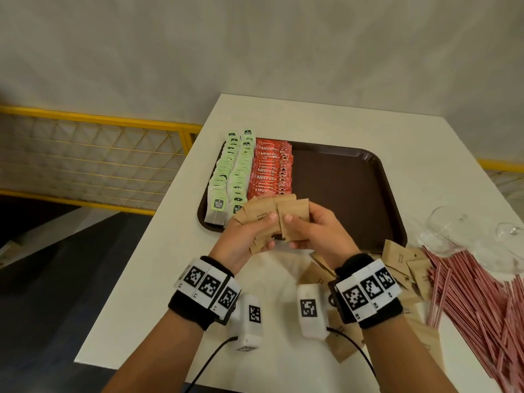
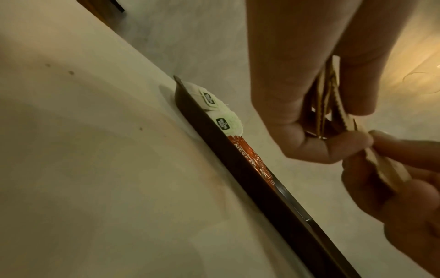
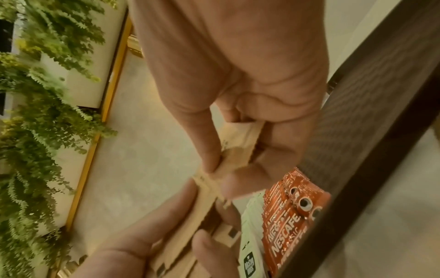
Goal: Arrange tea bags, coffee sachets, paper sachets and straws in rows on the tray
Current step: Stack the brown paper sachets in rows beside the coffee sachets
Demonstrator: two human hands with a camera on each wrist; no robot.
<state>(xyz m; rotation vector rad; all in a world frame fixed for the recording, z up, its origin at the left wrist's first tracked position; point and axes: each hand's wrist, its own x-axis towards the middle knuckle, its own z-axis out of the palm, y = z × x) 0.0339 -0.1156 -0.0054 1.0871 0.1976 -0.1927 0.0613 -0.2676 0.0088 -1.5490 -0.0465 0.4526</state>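
Black wristbands (image 1: 368, 293) with white coded marker blocks (image 1: 208, 285)

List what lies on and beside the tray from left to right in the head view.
Tea bags → coffee sachets → bare part of the tray → loose paper sachets on the table → straws.

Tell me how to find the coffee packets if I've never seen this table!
Start at the big brown tray on the white table. Along its left side lie rows of pale green tea bags; right beside them, towards the tray's bare middle, is the row of coffee sachets. They are the only bright red packets, with white Nescafe lettering.
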